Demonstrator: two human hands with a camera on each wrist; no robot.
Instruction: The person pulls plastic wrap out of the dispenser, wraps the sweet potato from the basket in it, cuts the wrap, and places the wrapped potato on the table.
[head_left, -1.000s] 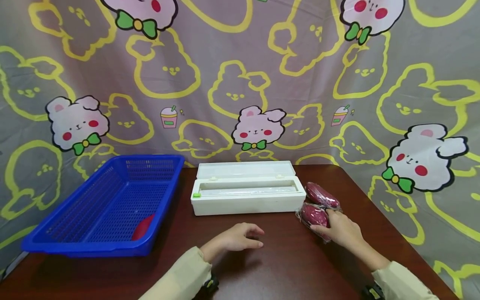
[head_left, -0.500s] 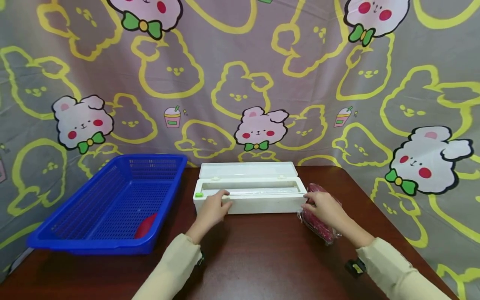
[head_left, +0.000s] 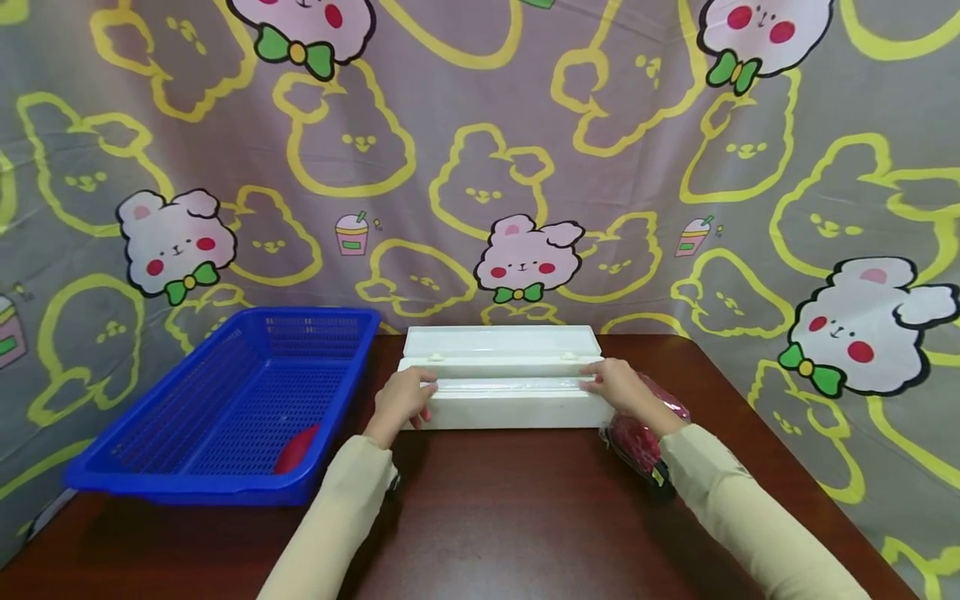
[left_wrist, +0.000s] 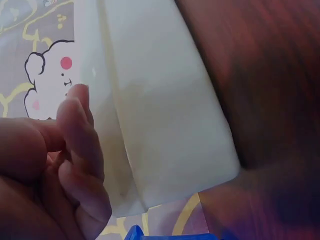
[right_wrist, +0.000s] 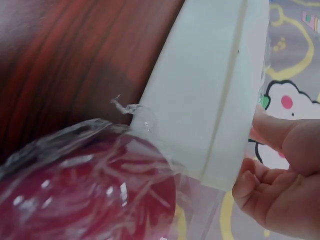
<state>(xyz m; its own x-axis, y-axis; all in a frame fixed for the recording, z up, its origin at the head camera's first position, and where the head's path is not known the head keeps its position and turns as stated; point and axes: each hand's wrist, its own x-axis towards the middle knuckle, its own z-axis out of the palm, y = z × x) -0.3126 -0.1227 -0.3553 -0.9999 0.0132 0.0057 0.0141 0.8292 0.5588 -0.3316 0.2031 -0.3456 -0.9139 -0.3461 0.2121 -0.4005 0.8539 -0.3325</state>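
A white cling film dispenser box (head_left: 517, 412) stands on the table with its lid (head_left: 502, 341) tipped back. Cling film (head_left: 510, 384) stretches along its opening between my two hands. At the left end my left hand (head_left: 401, 400) pinches the film's edge, thumb against bent fingers. My right hand (head_left: 626, 392) pinches at the other end, and clear film shows by its thumb in the right wrist view. Beneath the right forearm lies a dark red rounded thing wrapped in film (head_left: 633, 442), partly hidden. Another wrapped red one (head_left: 663, 396) lies behind it.
A blue plastic basket (head_left: 187, 485) stands at the left, holding a smooth red object (head_left: 297, 448) near its front right corner. The brown table (head_left: 510, 517) ends at a patterned curtain (head_left: 450, 167) at the back and right.
My right hand has left the wrapped red things and moved left to the box. My left hand has moved forward to the box's left end. Film now rises at the opening between both hands.
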